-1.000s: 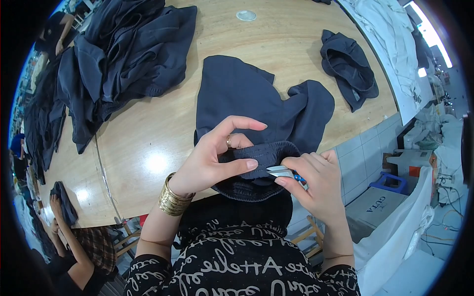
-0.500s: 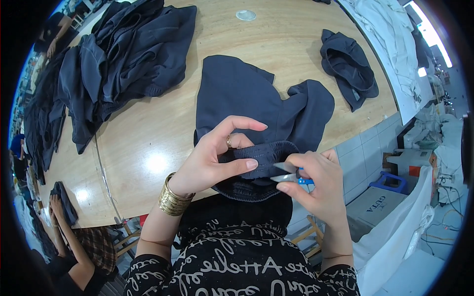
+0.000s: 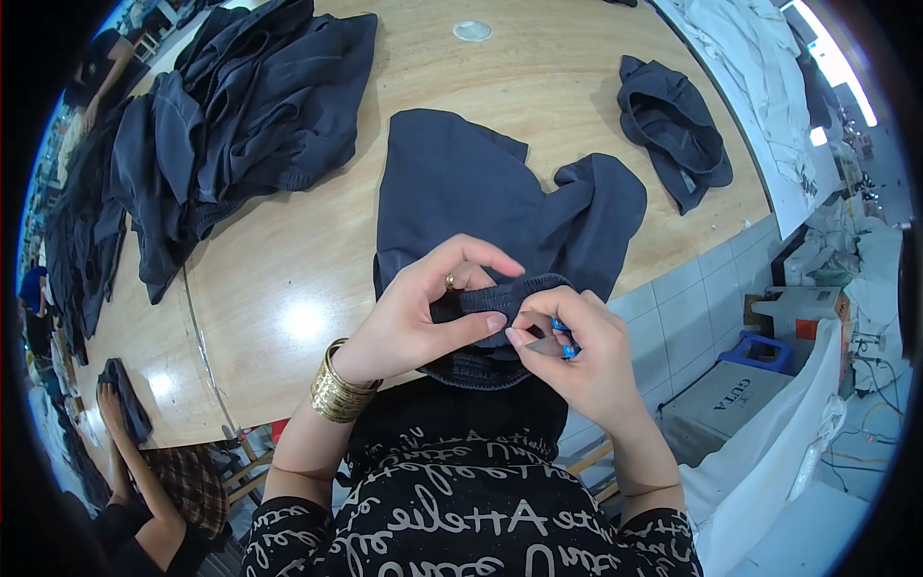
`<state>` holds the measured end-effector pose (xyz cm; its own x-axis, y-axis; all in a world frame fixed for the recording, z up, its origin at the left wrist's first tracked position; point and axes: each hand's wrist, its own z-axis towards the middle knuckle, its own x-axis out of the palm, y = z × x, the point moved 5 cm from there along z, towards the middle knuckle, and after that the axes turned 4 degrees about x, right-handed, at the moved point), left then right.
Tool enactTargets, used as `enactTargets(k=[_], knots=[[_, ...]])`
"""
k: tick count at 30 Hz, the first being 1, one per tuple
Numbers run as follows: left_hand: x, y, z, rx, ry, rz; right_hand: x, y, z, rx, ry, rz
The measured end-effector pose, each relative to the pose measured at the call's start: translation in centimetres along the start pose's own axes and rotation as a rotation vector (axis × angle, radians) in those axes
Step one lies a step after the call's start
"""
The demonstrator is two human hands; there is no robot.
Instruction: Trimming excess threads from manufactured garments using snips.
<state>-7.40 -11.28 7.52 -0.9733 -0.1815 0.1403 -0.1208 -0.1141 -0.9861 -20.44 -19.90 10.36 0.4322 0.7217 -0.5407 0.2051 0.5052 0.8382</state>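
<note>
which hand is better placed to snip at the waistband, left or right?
Right, most likely. The right hand already holds the small blue-handled snips with the tip at the waistband, while the left hand pinches the fabric to keep it steady.

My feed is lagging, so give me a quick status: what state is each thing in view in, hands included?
left hand: pinching the elastic waistband.
right hand: closed on the small blue-handled snips.
small blue-handled snips: tip at the waistband; blades mostly hidden.
dark garment: spread flat on the table, near edge lifted.
pile of dark garments: heaped, crumpled, far left.
folded dark garment: bunched, lying alone, far right.
wooden table: glossy, glare spot.
</note>
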Motion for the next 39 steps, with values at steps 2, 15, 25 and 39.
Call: enactTargets(k=[2, 15, 25, 39], knots=[[-0.2, -0.2, 0.0, 0.054, -0.008, 0.010, -0.1, -0.1, 0.0, 0.051, 0.007, 0.107], [-0.5, -0.2, -0.1, 0.025, 0.039, 0.000, -3.4, -0.3, -0.6, 0.119, -0.068, -0.004], [-0.4, -0.1, 0.0, 0.012, 0.037, -0.043, -1.9, 0.1, -1.0, -0.126, -0.016, -0.444], [-0.2, -0.1, -0.1, 0.005, 0.033, -0.097, -1.9, 0.9, -0.9, -0.183, -0.082, -0.536]])
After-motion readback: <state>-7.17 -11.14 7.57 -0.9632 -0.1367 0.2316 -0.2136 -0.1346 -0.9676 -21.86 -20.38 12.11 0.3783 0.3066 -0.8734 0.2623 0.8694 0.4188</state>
